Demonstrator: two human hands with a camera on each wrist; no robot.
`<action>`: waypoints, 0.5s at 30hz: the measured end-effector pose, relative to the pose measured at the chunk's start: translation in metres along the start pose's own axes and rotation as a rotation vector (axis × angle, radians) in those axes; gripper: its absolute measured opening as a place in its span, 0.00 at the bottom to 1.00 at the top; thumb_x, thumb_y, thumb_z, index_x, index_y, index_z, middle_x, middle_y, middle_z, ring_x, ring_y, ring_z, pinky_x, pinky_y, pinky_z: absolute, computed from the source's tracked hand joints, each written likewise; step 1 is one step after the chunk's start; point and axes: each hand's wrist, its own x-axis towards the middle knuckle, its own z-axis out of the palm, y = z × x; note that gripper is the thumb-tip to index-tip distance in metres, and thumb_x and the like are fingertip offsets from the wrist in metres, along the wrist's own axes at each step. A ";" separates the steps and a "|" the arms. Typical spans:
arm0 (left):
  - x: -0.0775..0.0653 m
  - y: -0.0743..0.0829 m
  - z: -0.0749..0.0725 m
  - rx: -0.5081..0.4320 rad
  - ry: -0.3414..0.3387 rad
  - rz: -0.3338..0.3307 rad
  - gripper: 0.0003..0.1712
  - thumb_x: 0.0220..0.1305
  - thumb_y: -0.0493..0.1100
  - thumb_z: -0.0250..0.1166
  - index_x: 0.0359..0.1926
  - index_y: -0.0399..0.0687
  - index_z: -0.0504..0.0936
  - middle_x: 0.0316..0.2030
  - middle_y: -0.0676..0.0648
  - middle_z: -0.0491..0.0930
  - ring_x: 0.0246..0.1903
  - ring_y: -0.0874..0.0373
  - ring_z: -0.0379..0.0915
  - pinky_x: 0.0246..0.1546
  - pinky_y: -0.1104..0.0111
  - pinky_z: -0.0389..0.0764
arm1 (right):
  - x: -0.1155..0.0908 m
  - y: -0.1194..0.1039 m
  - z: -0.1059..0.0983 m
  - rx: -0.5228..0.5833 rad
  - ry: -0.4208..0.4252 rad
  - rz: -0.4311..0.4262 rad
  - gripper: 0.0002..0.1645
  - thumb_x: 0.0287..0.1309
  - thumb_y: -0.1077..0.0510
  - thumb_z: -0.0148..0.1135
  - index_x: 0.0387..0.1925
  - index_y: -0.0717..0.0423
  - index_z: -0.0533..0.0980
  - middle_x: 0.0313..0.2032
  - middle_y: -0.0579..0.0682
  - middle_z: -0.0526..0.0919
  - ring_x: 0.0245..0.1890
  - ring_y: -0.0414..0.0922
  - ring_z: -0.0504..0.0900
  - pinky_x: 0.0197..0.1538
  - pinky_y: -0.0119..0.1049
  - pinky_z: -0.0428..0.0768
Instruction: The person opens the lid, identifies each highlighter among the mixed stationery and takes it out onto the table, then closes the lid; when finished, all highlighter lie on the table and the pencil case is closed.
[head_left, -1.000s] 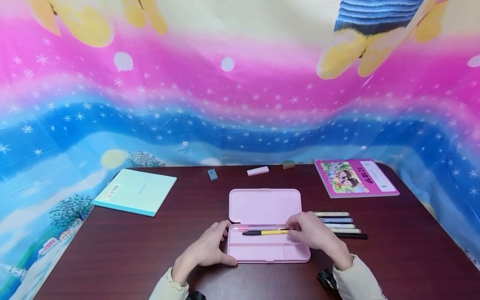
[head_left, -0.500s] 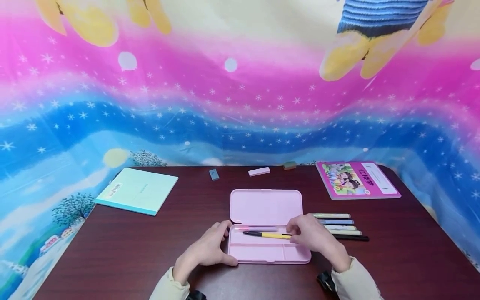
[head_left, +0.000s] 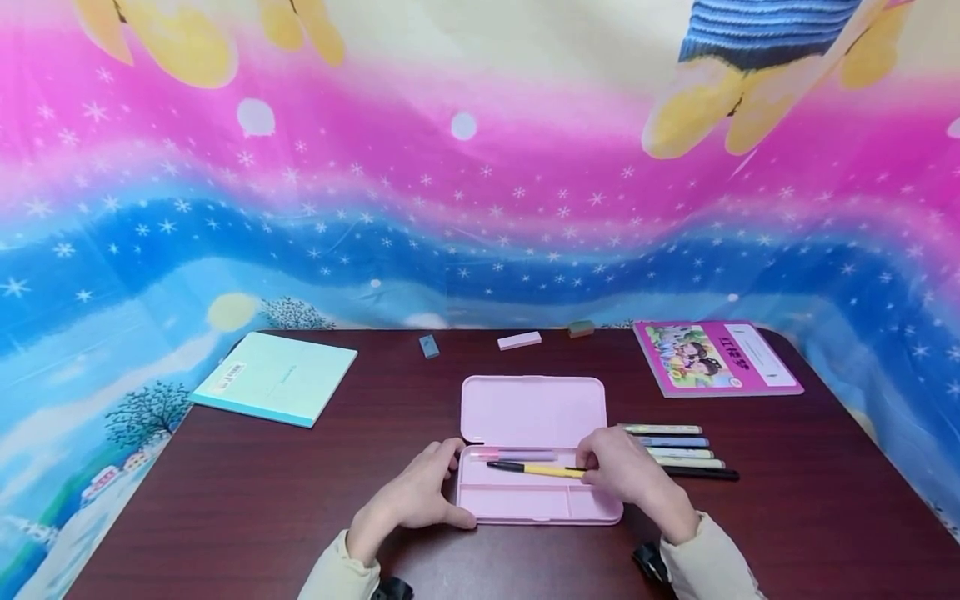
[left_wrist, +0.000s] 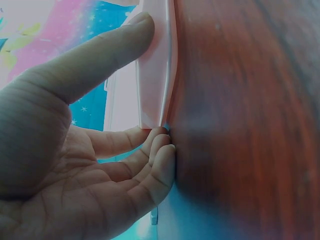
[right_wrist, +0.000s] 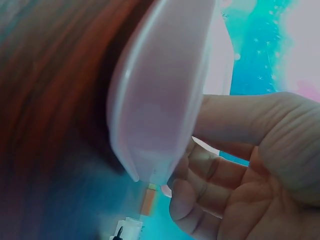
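A pink pencil case (head_left: 513, 502) lies with its lid raised on the table in the head view. My left hand (head_left: 420, 492) holds its left end, thumb at the near corner; in the left wrist view the thumb (left_wrist: 135, 37) presses the front wall and the curled fingers meet the end. My right hand (head_left: 630, 471) pinches the right end of a yellow-and-black pen (head_left: 536, 470) over the long compartment. Behind it a pen with a pink end (head_left: 517, 456) lies inside. In the right wrist view the case wall (right_wrist: 160, 90) hides the pinched pen.
Several markers (head_left: 675, 442) and a black pen (head_left: 705, 473) lie right of the case. Three erasers, blue (head_left: 428, 347), pink (head_left: 519, 341) and green-brown (head_left: 580, 329), line the back edge. A mint notebook (head_left: 277, 379) sits at left, a pink book (head_left: 716, 358) at right.
The yellow-and-black pen's right end has swung slightly nearer to me with my right hand, leaving the pen at more of a slant. My left hand keeps its place on the pencil case.
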 end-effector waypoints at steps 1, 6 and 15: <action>0.000 0.000 0.000 -0.001 -0.001 -0.001 0.47 0.34 0.49 0.81 0.55 0.40 0.68 0.40 0.45 0.72 0.43 0.51 0.69 0.44 0.57 0.71 | 0.000 0.000 0.000 -0.004 -0.001 0.002 0.12 0.41 0.66 0.74 0.18 0.51 0.78 0.17 0.38 0.72 0.21 0.36 0.66 0.27 0.31 0.66; 0.000 0.000 0.000 0.000 -0.001 0.001 0.47 0.34 0.50 0.81 0.55 0.40 0.67 0.40 0.45 0.72 0.42 0.52 0.69 0.44 0.57 0.71 | -0.001 -0.002 -0.002 -0.013 -0.024 0.040 0.13 0.42 0.65 0.74 0.19 0.50 0.77 0.18 0.39 0.72 0.23 0.38 0.67 0.29 0.34 0.68; 0.000 0.000 0.000 -0.002 0.001 0.003 0.47 0.34 0.49 0.81 0.55 0.40 0.68 0.40 0.46 0.72 0.43 0.51 0.69 0.44 0.57 0.71 | -0.003 -0.007 -0.010 -0.019 -0.084 0.122 0.14 0.46 0.63 0.73 0.21 0.50 0.73 0.20 0.41 0.69 0.26 0.42 0.66 0.34 0.39 0.66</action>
